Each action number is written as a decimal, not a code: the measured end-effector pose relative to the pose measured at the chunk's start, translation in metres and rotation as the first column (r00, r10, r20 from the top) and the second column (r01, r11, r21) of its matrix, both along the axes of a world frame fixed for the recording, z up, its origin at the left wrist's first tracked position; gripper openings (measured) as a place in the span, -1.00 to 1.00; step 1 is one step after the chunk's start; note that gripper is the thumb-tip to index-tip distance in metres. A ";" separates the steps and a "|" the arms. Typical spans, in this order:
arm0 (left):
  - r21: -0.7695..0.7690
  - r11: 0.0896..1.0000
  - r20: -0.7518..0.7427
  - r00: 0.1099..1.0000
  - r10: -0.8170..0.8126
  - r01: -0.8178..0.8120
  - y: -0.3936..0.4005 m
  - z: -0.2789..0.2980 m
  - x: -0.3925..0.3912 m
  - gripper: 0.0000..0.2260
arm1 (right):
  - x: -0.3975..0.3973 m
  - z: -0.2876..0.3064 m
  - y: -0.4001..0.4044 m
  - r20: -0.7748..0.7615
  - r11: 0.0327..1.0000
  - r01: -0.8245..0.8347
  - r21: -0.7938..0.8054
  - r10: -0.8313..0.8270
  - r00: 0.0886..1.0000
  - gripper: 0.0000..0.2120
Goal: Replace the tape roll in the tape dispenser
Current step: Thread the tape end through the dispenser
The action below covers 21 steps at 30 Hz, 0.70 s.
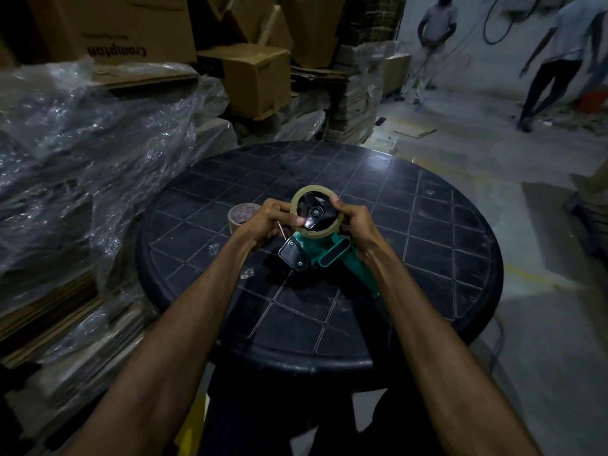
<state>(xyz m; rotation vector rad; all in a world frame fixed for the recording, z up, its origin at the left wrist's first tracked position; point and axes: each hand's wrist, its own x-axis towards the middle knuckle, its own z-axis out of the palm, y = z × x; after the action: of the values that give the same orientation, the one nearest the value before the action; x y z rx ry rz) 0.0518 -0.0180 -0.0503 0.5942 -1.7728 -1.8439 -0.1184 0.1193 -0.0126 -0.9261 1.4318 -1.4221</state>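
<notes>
A green tape dispenser (332,255) with black parts is held above a round black table (427,258). A beige tape roll (301,195) sits around the dispenser's black hub. My left hand (274,218) grips the roll's left edge, its thumb pressing on the hub. My right hand (353,222) grips the roll's right edge, with the dispenser's handle below it. A second tape roll (240,217) lies flat on the table just left of my left hand, partly hidden by it.
Plastic-wrapped stacks of flat cardboard (82,153) stand close on the left. Cardboard boxes (256,80) are piled behind the table. Two people (434,37) stand on the concrete floor at the far right.
</notes>
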 end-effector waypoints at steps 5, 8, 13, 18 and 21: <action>0.035 0.999 0.156 0.988 0.018 -0.024 0.000 0.019 -0.001 -0.75 | -0.003 -0.003 0.001 0.041 0.996 0.041 0.081 -0.044 0.998 -0.61; -0.077 0.993 0.280 0.954 0.111 -0.092 -0.001 0.029 -0.007 -0.57 | -0.003 -0.010 0.002 0.127 0.988 0.106 0.112 -0.121 0.985 -0.65; -0.336 0.938 0.423 0.875 0.234 -0.088 0.002 0.030 -0.016 -0.59 | -0.006 -0.023 0.010 0.268 0.960 0.228 0.164 -0.266 0.926 -0.66; -0.357 0.934 0.498 0.845 0.194 -0.003 0.010 0.028 -0.026 -0.81 | -0.005 -0.028 0.019 0.285 0.946 0.277 0.167 -0.315 0.906 -0.65; -0.314 0.947 0.415 0.888 0.200 -0.066 0.013 0.024 -0.031 -0.89 | -0.006 -0.027 0.016 0.190 0.946 0.276 0.168 -0.306 0.933 -0.59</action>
<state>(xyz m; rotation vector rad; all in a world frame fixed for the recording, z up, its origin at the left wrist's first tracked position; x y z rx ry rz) 0.0211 -0.0053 -0.0260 1.0520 -2.1792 -1.3835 -0.1247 0.1356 -0.0392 -0.4675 1.5257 -1.5623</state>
